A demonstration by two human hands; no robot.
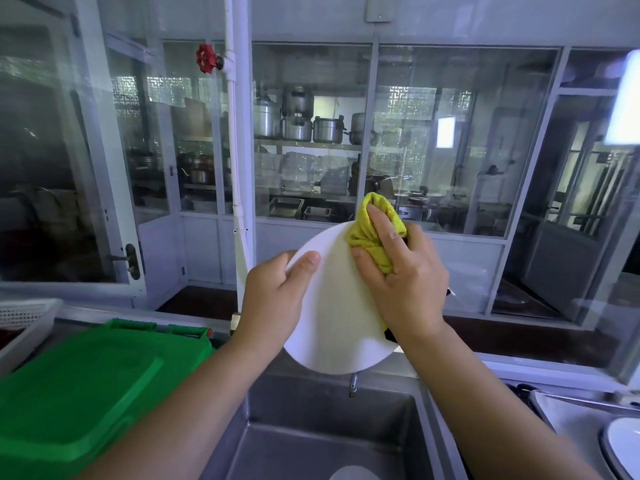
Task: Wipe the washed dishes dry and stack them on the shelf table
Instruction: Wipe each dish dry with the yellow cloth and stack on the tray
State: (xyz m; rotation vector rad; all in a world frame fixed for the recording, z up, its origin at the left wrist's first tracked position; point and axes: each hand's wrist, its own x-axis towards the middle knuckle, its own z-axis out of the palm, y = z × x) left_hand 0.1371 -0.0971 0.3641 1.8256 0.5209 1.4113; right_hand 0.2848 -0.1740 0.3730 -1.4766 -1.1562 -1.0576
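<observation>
A round white plate is held up on edge above the steel sink, its face toward me. My left hand grips its left rim, thumb on the front. My right hand presses a yellow-green cloth against the plate's upper right part, fingers spread over the cloth. Part of the cloth sticks up above the rim. Another white dish lies at the bottom of the sink, mostly cut off by the frame edge.
The steel sink lies below the plate, with a tap spout at its back wall. A green plastic bin lid sits to the left, a white basket beyond it. White dishes stand at the lower right. Glass partitions rise behind the counter.
</observation>
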